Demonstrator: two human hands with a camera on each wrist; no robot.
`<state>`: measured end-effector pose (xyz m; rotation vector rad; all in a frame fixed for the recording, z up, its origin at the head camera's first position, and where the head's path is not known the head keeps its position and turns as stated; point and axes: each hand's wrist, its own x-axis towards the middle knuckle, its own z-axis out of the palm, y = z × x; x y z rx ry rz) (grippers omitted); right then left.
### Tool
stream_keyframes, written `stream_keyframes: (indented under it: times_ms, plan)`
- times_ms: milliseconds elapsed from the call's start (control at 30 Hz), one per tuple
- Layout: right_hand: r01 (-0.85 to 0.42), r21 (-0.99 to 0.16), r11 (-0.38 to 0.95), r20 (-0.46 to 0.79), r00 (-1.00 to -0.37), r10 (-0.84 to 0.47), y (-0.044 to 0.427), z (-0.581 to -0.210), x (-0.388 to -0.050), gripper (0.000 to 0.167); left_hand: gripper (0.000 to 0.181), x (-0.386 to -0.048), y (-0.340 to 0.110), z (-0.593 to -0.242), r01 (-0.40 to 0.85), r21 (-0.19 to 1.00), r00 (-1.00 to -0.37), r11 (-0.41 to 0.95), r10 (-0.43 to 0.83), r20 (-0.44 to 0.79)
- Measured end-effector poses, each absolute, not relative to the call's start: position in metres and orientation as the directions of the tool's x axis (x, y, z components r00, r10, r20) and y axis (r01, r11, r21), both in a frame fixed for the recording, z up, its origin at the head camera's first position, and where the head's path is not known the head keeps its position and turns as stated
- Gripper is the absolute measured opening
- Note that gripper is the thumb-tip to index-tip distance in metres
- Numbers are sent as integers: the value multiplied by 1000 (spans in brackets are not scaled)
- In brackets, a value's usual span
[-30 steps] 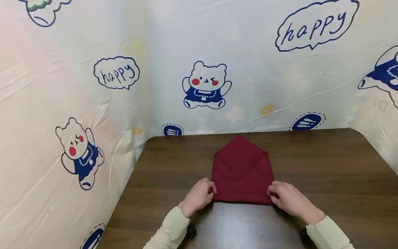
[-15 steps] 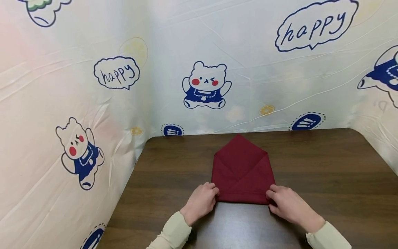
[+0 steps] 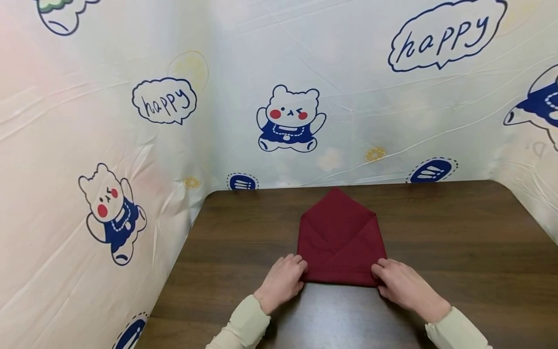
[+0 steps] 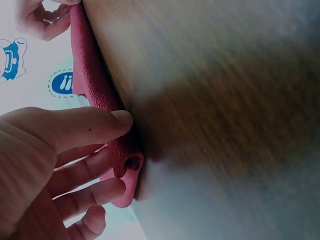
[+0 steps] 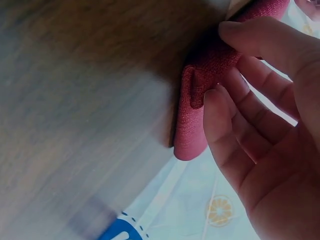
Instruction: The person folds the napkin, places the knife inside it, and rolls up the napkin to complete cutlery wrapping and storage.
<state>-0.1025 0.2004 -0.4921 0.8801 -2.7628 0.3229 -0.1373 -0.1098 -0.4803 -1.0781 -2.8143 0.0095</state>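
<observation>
A dark red cloth (image 3: 342, 242) lies folded on the table, with a pointed far end and a straight, rolled near edge. At its near left corner my left hand (image 3: 282, 282) pinches the roll between thumb and fingers. My right hand (image 3: 406, 287) pinches the near right corner the same way. The left wrist view shows the thumb on the near side of the rolled edge (image 4: 92, 70), fingers behind it, and the roll's open end. In the right wrist view, layers show at the end of the red roll (image 5: 190, 125) beside my fingers.
The brown wooden table (image 3: 457, 232) extends around the cloth on all sides. A pale printed curtain (image 3: 235, 97) with bears and "happy" bubbles hangs behind the table and along both sides. The cloth's tip lies close to the table's back edge.
Since a second ago, both hands have shifted slightly inward along the near edge, their fingers further over the corners. The cloth has stayed almost in place. The head view has shifted very slightly.
</observation>
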Motion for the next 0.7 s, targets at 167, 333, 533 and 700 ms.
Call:
stream_keyframes:
  times_ms: [167,333,533,700]
  plan:
    - [-616,-112,779,340,-761,-553,200,-496,-103,34,17,-140,-110,-482,670,-106,-725,735,678,122]
    - [-652,-69,755,414,-707,-573,201,-500,-105,34,17,-142,-110,-481,686,-167,-697,708,705,131]
    - [-668,-52,742,442,-682,-582,203,-501,-107,33,16,-143,-111,-483,692,-173,-683,700,714,157]
    - [-669,-54,741,435,-684,-586,206,-502,-108,33,16,-145,-112,-487,698,-175,-672,695,719,177]
